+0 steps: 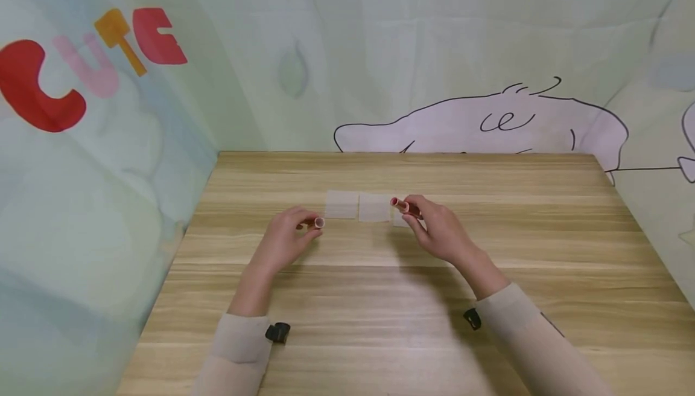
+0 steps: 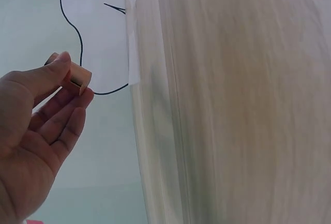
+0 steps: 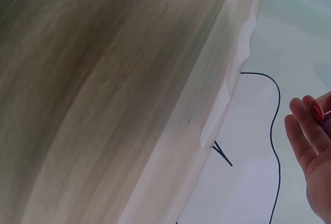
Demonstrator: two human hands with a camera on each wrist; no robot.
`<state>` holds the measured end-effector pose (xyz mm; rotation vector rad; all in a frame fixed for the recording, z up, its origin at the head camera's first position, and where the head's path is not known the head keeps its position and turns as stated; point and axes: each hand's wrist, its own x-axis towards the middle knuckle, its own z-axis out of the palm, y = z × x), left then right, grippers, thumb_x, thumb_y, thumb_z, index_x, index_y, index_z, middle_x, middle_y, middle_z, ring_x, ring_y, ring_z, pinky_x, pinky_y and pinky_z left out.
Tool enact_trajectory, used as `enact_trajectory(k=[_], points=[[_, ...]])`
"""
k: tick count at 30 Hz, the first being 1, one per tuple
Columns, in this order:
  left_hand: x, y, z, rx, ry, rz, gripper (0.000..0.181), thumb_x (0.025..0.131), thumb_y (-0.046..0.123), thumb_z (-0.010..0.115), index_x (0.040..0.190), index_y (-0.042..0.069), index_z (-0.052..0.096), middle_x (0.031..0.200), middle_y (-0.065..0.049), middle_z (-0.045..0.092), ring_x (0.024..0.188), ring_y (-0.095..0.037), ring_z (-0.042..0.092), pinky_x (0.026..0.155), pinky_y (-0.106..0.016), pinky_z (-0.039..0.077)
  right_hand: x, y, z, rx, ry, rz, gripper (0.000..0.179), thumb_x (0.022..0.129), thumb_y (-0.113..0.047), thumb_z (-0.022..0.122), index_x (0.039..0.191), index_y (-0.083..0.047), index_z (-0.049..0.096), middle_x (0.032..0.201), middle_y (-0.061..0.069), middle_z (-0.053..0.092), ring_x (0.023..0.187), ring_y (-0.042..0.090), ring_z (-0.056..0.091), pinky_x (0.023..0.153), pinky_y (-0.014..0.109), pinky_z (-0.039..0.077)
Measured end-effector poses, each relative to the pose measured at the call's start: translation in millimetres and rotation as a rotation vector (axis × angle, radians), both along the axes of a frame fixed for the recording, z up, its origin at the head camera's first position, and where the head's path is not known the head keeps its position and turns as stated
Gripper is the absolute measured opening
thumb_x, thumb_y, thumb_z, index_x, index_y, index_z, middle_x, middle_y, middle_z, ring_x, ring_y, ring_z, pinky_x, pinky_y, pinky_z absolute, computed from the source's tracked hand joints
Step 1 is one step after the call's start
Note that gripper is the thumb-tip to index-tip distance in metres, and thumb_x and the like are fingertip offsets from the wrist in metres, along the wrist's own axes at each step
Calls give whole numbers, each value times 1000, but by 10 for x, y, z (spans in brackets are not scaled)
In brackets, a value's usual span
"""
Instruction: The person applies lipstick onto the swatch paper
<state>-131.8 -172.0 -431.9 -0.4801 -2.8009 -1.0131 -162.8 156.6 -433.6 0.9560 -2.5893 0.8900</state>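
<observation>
Between its thumb and fingers my left hand pinches a lipstick cap, its round hollow end facing right. That copper-coloured cap shows at the fingertips in the left wrist view. My right hand holds an uncapped lipstick with a red end, pointing left and up. In the right wrist view its red end pokes out by the fingers. Below the hands lie thin white sheets: a left one, a middle one and a right one, partly hidden by the right hand.
The wood-grain table reaches back to a printed curtain with a cartoon outline and coloured letters. Black straps show at the sleeve cuffs.
</observation>
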Motion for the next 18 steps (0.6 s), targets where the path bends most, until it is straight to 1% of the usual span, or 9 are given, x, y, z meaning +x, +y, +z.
enact_trajectory(k=[3, 6, 8, 13, 18], points=[[11, -50, -2, -11, 2, 23, 20, 86, 9, 82, 105, 4, 76, 97, -4, 71, 94, -22, 67, 89, -42, 56, 8, -3, 4, -4, -6, 1, 24, 99, -11, 66, 119, 0, 59, 100, 10, 71, 91, 27, 71, 79, 46, 58], [25, -87, -7, -18, 5, 45, 22, 86, 10, 82, 107, 4, 76, 103, -7, 72, 101, -26, 68, 93, -46, 54, 17, -4, 7, -5, -16, -2, 23, 99, -11, 66, 118, -1, 59, 100, 10, 71, 91, 27, 70, 79, 46, 58], [30, -115, -24, -17, 12, 56, 23, 86, 10, 82, 107, 3, 76, 105, -9, 72, 101, -29, 68, 92, -47, 54, 18, -5, 1, -4, -20, -4, 23, 99, -11, 66, 118, -1, 59, 100, 10, 71, 91, 27, 70, 79, 46, 58], [36, -192, -81, 21, 16, 78, 25, 85, 7, 82, 108, 1, 75, 102, -11, 71, 92, -29, 67, 83, -46, 56, 11, -5, -20, -6, -16, 0, 23, 99, -10, 66, 119, 0, 59, 101, 10, 71, 92, 27, 70, 79, 46, 58], [44, -293, -155, 60, -8, 97, 26, 85, 6, 82, 109, 0, 74, 102, -12, 72, 90, -28, 68, 83, -46, 56, 12, 3, -42, -15, -5, 6, 24, 98, -9, 67, 119, 0, 59, 101, 11, 71, 92, 27, 70, 80, 46, 58]])
